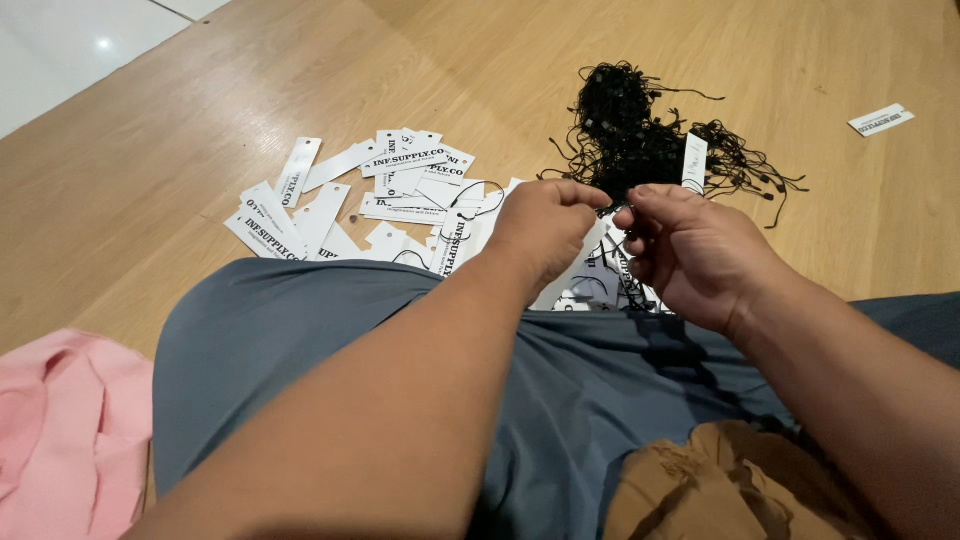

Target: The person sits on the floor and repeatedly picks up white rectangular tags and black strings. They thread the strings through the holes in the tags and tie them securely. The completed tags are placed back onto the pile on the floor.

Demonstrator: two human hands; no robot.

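Wood floor (pixel 200 130) | flat white card tags (pixel 400 180); both hands (pixel 620 235) pinch thin black string (pixel 612 209)

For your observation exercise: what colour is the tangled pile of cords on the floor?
Black. The pile of cords shows best in the head view, beyond both hands.

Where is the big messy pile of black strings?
In the head view, the tangled pile of black strings lies on the wooden floor, just beyond both hands, right of the scattered white paper tags.
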